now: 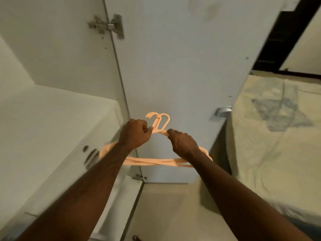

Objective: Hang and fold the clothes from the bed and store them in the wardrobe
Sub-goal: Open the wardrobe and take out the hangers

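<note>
A bunch of peach plastic hangers hangs in front of the open white wardrobe door, their hooks pointing up. My left hand grips the hangers just left of the hooks. My right hand grips them on the right shoulder. A pale garment with a blue-grey pattern lies flat on the bed at the right.
A white drawer unit with metal handles sits inside the wardrobe at the left. The door carries a hinge at the top and a metal handle on its right edge. Pale floor shows below the door.
</note>
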Tool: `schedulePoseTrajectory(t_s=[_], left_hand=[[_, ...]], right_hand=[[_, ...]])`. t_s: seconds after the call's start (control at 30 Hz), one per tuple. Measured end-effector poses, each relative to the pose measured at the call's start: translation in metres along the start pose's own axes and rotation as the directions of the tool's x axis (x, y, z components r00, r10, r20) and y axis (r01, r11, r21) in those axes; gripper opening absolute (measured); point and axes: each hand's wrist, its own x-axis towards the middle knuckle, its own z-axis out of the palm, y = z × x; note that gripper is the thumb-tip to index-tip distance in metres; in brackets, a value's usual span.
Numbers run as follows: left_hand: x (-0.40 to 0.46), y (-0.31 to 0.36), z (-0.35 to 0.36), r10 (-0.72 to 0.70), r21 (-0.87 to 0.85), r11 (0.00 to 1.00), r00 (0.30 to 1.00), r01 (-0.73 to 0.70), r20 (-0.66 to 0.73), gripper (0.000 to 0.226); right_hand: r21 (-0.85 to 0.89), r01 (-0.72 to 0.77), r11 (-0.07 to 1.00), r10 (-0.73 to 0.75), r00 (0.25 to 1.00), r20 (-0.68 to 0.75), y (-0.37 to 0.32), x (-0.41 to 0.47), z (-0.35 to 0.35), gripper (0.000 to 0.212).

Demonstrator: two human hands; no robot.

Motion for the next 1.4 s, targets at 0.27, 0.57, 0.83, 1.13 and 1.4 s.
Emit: schedulePoseTrajectory(t_s=[0.27,0.57,0.83,1.13,1.4], left_hand=[[-0.03,0.149,0.105,0.257,-0.086,0.966,0.934,-0.243,0.248,0.042],[-0.026,0.337,0.209,0.551,-0.209,0.833,0.73,-0.512,0.405,0.04],[0.011,0.489,0.318,0.695,-0.339,0.713,0.555,-0.613,0.457,0.037],[0.011,0.64,0.418,0.791,-0.459,0.589,0.356,-0.665,0.498,0.032],[0.005,0.75,0.52,0.774,-0.432,0.599,0.349,-0.675,0.529,0.031]], right_hand=[[-0.086,-0.374,0.923,0.379,0.924,0.055,0.153,-0.177,-0.016,0.026],[-0.087,-0.72,0.689,0.714,0.694,-0.096,0.29,-0.301,-0.055,0.017],[-0.083,-0.866,0.493,0.857,0.5,-0.124,0.413,-0.368,-0.09,0.02],[-0.047,-0.961,0.273,0.951,0.277,-0.136,0.532,-0.45,-0.124,0.023],[-0.065,-0.954,0.293,0.946,0.299,-0.122,0.676,-0.504,-0.131,0.022]])
